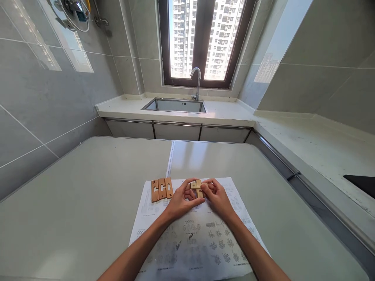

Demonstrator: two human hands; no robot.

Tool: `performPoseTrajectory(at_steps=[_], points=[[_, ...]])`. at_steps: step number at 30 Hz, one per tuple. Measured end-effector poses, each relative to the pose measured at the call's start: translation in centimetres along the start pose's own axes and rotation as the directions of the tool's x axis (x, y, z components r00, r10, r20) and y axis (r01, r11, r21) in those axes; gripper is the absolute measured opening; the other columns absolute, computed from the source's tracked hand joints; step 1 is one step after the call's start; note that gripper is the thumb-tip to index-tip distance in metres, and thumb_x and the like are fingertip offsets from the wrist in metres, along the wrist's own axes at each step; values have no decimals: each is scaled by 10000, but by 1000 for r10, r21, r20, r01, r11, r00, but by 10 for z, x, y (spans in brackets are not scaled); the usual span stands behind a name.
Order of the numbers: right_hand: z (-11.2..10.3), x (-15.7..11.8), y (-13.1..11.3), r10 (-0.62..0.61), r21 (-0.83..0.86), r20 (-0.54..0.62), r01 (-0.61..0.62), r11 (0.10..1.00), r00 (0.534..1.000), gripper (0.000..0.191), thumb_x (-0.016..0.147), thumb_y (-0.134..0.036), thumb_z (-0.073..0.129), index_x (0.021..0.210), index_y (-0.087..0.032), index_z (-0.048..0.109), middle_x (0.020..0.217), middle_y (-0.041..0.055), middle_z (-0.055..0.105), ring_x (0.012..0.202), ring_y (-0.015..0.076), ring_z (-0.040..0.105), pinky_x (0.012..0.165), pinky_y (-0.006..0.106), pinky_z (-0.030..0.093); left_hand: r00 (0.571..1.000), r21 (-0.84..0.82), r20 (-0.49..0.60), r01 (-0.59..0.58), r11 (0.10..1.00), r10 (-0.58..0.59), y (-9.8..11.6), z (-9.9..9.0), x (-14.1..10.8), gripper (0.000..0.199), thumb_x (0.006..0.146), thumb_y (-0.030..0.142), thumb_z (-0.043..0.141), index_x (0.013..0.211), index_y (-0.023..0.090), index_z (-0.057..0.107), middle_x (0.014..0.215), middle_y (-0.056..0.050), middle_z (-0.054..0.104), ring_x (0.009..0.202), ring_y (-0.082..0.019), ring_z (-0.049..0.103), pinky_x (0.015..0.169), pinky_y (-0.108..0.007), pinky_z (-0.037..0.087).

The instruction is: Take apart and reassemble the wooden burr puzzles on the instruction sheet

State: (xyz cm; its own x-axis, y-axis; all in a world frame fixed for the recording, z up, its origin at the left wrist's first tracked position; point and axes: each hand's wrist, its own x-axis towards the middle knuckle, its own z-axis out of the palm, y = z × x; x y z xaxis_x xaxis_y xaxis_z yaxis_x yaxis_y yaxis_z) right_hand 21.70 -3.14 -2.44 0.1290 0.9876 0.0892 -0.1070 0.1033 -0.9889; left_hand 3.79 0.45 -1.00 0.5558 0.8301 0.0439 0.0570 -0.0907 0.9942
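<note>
Between my two hands is a small cross-shaped assembly of wooden puzzle pieces [199, 184], held just above a printed sheet. My left hand [184, 197] grips its left side, with the thumb reaching in below. On the other side, my right hand [216, 196] pinches the pieces with thumb and fingers. Part of the assembly is hidden behind my fingers. To the left of my left hand, three flat slotted wooden pieces [162, 189] lie side by side, with dark marks on them. The sheet [202, 249] carries rows of small diagrams.
A pale table [88, 207] with a centre seam spreads under the sheet. Beyond it stands a counter [123, 107] with a sink [152, 105] and a tap [197, 82] below a window. Another counter [331, 144] runs along the right, with a black object [360, 184] on it.
</note>
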Motion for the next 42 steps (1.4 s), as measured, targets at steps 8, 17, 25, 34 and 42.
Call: performPoseTrajectory(at_steps=[8, 17, 25, 34, 42], points=[[-9, 5, 8, -47, -197, -197, 8, 980, 979, 421, 964, -639, 601, 952, -221, 642, 736, 8, 622, 639, 185, 536, 634, 319, 444, 985, -200, -146, 60, 978, -91, -7, -3, 7, 695, 820, 480, 832, 1372, 210, 506, 972, -26, 696, 624, -83, 549, 618, -229, 465], [-13, 1, 23, -301, -703, 60, 255, 664, 952, 183, 938, -393, 694, 1037, -239, 700, 1078, 112, 673, 1046, 316, 611, 930, 465, 502, 948, -258, -297, 34, 966, -113, -4, -5, 10, 713, 832, 499, 812, 1378, 196, 470, 1083, -71, 716, 566, -56, 535, 595, -230, 491], [-12, -3, 15, -229, -643, 85, 229, 731, 970, 279, 1045, -457, 544, 1151, -238, 681, 1057, 97, 749, 872, 264, 665, 834, 419, 525, 971, -25, -239, 1, 1000, -7, -2, -6, 4, 745, 817, 497, 821, 1423, 232, 478, 855, 17, 692, 663, -129, 612, 655, -248, 494], [-6, -8, 12, -288, -603, 109, 294, 742, 951, 268, 1065, -421, 494, 1198, -241, 641, 1009, 83, 725, 829, 243, 643, 796, 381, 511, 969, 339, -222, -24, 941, 105, 1, -4, -1, 653, 825, 451, 804, 1388, 229, 559, 665, 65, 616, 644, -167, 623, 673, -268, 490], [-2, -13, 6, -327, -586, 58, 297, 754, 943, 228, 1042, -429, 540, 1147, -250, 634, 935, 63, 710, 710, 217, 607, 668, 356, 480, 974, 370, -179, -61, 927, 136, 0, -2, -2, 625, 819, 365, 794, 1385, 230, 568, 672, 70, 622, 643, -166, 636, 716, -285, 510]])
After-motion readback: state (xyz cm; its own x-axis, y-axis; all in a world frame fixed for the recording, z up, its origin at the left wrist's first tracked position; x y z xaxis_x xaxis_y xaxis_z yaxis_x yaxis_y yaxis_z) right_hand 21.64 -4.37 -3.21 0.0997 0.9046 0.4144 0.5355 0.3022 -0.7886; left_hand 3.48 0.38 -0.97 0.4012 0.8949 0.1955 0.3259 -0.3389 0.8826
